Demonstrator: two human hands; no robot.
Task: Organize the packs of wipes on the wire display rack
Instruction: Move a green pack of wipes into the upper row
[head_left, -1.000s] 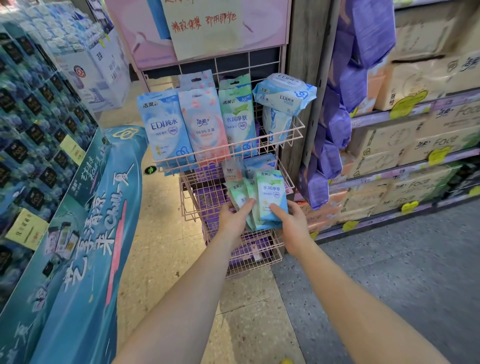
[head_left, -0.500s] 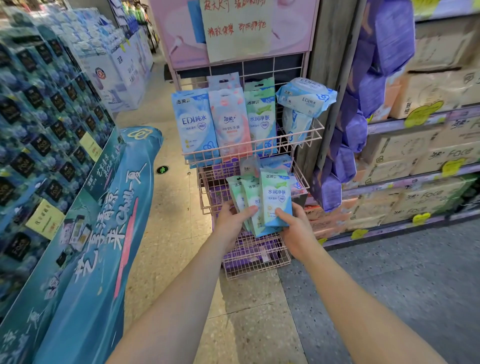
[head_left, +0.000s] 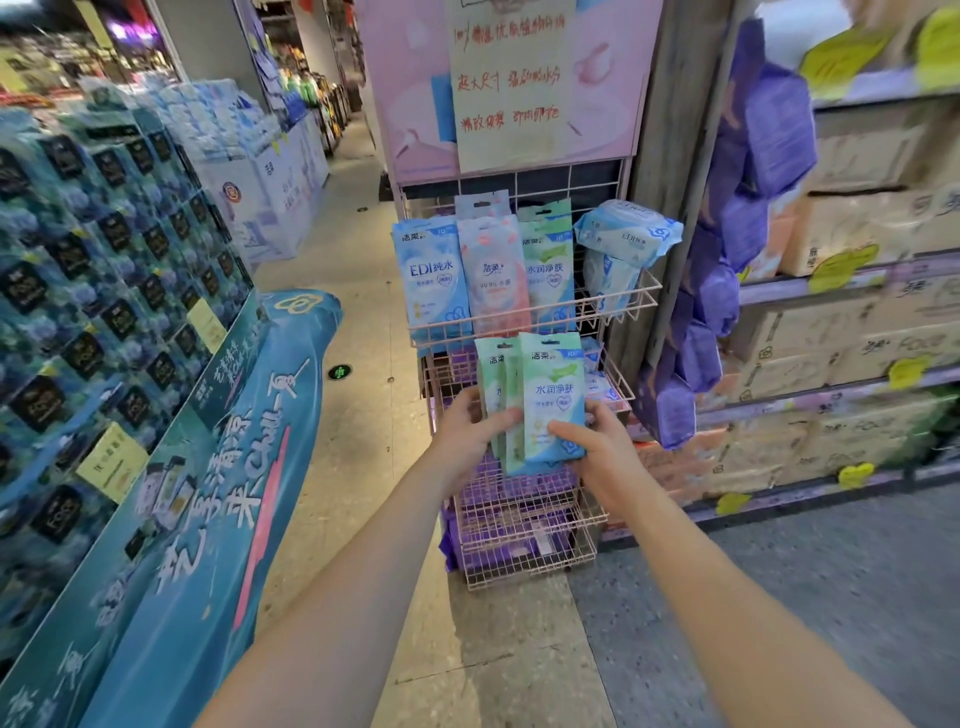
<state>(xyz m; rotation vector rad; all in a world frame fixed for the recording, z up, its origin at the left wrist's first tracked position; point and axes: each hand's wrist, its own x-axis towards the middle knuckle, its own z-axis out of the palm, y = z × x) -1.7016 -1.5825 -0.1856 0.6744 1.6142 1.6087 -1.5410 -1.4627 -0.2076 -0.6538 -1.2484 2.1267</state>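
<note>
**Head view: green wipes in both hands, not yet on the rack**

The left hand (head_left: 470, 431) and the right hand (head_left: 597, 447) hold together a small bundle of green packs (head_left: 550, 400). Each thumb presses on the front of the bundle, and the fingers curl behind it. The packs stand upright, fanned a little. They are in the air in front of the middle basket (head_left: 621, 387) of the wire display rack (head_left: 647, 291), just under the front rail of the top basket.

I judge the task as partly done. In the top basket a blue pack (head_left: 428, 275), a pink pack (head_left: 493, 275) and a green pack on the shelf (head_left: 548, 265) stand in a neat row. At the right end a bulky pack (head_left: 626, 234) lies across another one, which looks untidy. The lower baskets contain purple packs (head_left: 514, 525), lying flat.

What is left, as I see it: the bundle needs a place, probably with the same green kind, and the right end of the top basket needs order. The bundle hides most of the middle basket, so I cannot tell its state.
</note>
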